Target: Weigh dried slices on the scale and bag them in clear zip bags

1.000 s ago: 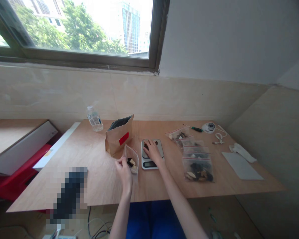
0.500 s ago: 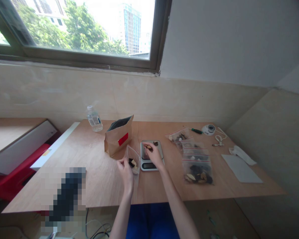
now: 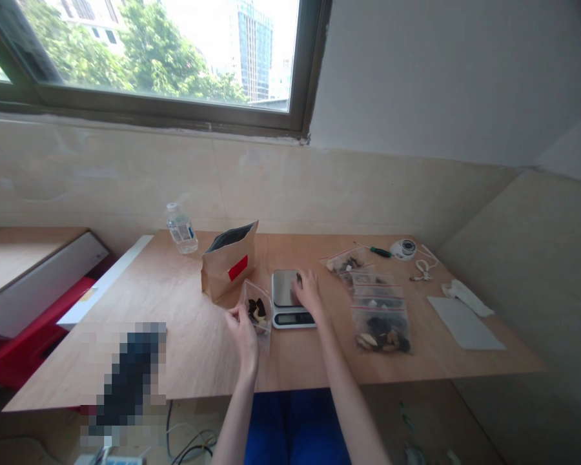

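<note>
head-worn camera | faces forward and down across the table, whole in frame | left hand and right hand near, mid-frame | wall far; window far, left

Scale between paper bag and apparently overlapping zip bags.

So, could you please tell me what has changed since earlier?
The right hand has moved rightward across the scale to a dark piece, no longer holding brown pieces. Different pieces show in the clear bag. The left hand still holds it; the paper pouch stayed put.
</note>
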`<state>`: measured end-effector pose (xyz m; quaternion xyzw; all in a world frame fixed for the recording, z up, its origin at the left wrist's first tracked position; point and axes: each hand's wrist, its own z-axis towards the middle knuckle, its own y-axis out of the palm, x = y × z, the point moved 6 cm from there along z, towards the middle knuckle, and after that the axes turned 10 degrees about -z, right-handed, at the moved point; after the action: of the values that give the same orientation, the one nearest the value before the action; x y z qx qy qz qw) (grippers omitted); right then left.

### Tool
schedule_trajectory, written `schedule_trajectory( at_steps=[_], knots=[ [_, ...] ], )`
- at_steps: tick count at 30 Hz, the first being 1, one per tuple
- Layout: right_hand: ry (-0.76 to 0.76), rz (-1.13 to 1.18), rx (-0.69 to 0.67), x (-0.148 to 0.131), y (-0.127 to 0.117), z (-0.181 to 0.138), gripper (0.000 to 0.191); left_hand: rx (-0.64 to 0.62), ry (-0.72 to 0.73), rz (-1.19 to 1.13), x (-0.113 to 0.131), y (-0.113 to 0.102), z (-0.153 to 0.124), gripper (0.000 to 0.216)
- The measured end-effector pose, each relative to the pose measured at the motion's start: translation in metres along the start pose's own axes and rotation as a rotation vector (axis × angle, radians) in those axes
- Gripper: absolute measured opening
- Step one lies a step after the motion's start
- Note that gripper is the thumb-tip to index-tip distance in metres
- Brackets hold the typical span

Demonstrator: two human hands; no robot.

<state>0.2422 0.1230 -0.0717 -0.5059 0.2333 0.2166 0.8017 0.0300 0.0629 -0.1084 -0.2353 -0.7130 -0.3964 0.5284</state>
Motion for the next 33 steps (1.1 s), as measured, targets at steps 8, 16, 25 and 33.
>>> schedule_trajectory(
  at_steps=[8,16,25,33],
  knots=[
    [0.013,0.014,0.025,0.026,0.002,0.0,0.024,0.035,-0.04,0.101,0.005,0.002,-0.007,0.018],
    [-0.237,0.345,-0.183,-0.08,-0.023,-0.039,0.034,0.055,-0.037,0.036,0.004,0.001,-0.01,0.014],
    [0.061,0.48,-0.307,-0.054,0.017,-0.099,0.076,0.059,-0.084,-0.035,-0.006,-0.009,-0.014,0.015],
    [0.111,0.656,-0.222,-0.048,0.013,-0.106,0.034,-0.255,0.113,-0.033,0.017,-0.016,-0.006,0.034]
  ],
)
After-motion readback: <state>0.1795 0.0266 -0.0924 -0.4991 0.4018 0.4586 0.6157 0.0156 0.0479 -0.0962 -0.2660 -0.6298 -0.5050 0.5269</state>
